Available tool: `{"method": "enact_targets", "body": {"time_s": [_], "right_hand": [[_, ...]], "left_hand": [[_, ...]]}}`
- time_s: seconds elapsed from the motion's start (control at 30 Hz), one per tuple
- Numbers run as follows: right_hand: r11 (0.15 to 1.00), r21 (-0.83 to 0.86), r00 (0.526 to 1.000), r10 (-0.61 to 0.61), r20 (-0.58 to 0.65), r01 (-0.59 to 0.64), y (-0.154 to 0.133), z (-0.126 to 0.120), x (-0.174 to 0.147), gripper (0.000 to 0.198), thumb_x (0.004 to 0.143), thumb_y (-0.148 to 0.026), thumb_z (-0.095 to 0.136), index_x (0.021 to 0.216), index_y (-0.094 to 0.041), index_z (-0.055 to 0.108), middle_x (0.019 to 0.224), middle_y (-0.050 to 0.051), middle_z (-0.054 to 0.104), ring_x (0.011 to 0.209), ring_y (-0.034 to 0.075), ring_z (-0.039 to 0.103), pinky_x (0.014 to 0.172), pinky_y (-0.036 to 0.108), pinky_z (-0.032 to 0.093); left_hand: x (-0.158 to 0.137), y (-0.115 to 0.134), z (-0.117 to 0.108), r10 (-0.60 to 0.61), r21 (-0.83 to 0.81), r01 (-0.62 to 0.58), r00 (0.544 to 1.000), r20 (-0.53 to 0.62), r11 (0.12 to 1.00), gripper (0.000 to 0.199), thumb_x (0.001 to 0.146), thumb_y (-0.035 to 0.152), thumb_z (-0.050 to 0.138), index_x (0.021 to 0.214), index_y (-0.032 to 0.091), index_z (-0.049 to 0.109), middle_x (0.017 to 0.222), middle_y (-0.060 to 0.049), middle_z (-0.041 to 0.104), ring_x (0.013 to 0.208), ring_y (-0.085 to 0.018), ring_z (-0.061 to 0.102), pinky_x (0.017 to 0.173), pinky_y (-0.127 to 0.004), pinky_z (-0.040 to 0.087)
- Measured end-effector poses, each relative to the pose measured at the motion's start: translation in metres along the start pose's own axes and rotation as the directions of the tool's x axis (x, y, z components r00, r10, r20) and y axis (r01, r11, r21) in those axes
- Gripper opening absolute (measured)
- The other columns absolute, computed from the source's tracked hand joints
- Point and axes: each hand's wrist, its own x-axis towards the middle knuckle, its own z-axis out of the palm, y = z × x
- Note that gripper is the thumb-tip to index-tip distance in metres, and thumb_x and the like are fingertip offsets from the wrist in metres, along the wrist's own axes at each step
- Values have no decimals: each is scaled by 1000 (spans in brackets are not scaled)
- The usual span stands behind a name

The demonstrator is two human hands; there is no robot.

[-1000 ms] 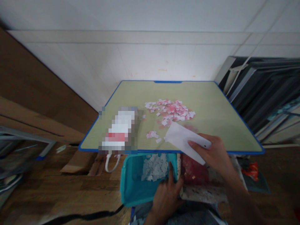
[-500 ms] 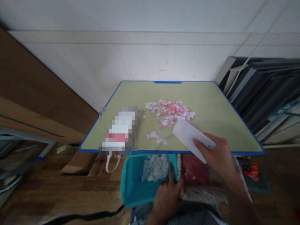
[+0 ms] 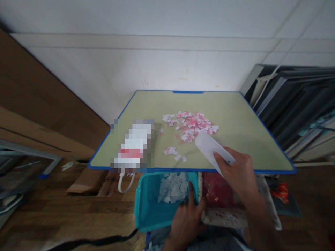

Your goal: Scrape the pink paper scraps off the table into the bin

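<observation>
My right hand point(image 3: 239, 170) grips a white plastic scraper point(image 3: 209, 146) with a hole at its near end. Its rounded far end is beside the near edge of a pile of small white and pink paper pieces point(image 3: 196, 122) on a pale green board point(image 3: 222, 103) with a blue rim. A few loose pieces point(image 3: 171, 151) lie nearer the front edge. Below the board, my left hand point(image 3: 187, 216) straddles the right wall of a teal tub point(image 3: 151, 218), index finger inside and thumb toward the neighbouring tray. White paper pieces point(image 3: 173, 188) lie in the tub.
A blurred white device point(image 3: 134, 143) with a white cable point(image 3: 120, 184) sits at the board's left. A white tray point(image 3: 225, 218) holding something red point(image 3: 217, 190) stands right of the tub. Dark panels point(image 3: 295, 90) lean at right, and a wall point(image 3: 157, 66) rises behind.
My right hand has shifted the scraper slightly to the right, with its tip still near the pile. My left hand has stayed at the tub's wall. The paper pile looks the same.
</observation>
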Motion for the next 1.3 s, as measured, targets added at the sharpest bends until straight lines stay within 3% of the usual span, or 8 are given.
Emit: {"method": "enact_targets", "body": {"time_s": [0.13,0.27,0.47,0.63,0.8,1.03,1.17,1.3], "right_hand": [[999,49,998,-4,57,1,-3,0,-4,19,76,-22,48,77,-15,66,65,4,68,51,15,61,48,22,44],[997,36,994,-67,86,65,-8,6,-8,17,75,-19,49,76,-15,66,66,4,68,56,16,63,54,23,46],[990,129,977,-85,196,60,-10,1,-18,17,76,-20,50,79,-18,67,72,4,70,62,16,65,57,22,48],[991,126,982,-58,179,36,-9,0,-18,18,78,-20,49,82,-17,66,77,5,70,67,18,65,59,23,48],[984,154,959,-125,256,87,-5,-4,-22,17,78,-22,50,77,-18,66,71,3,69,63,17,64,58,24,47],[990,139,969,-46,243,12,3,-9,-18,18,79,-23,49,76,-17,66,68,4,69,58,17,64,50,23,46],[977,190,934,-153,322,94,0,-8,-18,20,79,-21,48,80,-17,67,75,5,70,64,17,64,57,24,48],[980,189,948,-111,297,55,-1,-7,-12,20,79,-23,49,77,-17,67,67,3,69,57,15,62,53,22,46]], "left_hand": [[0,1,0,3,4,-3,1000,-29,1000,98,57,44,70,133,32,9,139,-26,6,77,-29,60,61,-38,47],[0,3,-1,-13,7,13,999,-32,1000,97,58,44,69,133,32,10,139,-24,12,76,-28,60,62,-38,47],[0,2,-1,5,-9,-6,998,-56,1000,99,56,44,70,133,31,11,137,-29,10,76,-30,60,60,-38,47],[0,1,0,11,-5,-12,997,-79,1000,93,57,45,69,132,30,16,137,-27,13,75,-28,60,60,-38,47],[0,1,-1,27,-5,-27,998,-57,1000,98,58,45,69,134,29,9,136,-30,11,73,-28,61,59,-38,47],[0,1,0,-8,-22,7,998,-55,1000,86,56,45,70,128,31,24,139,-25,7,74,-28,60,60,-38,47],[0,2,-1,-17,-21,16,999,-39,1000,91,57,44,69,131,32,18,139,-26,7,75,-28,60,60,-38,47],[0,2,-1,-14,-29,13,998,-59,999,91,58,44,68,132,32,15,138,-27,8,76,-28,60,61,-39,47]]}}
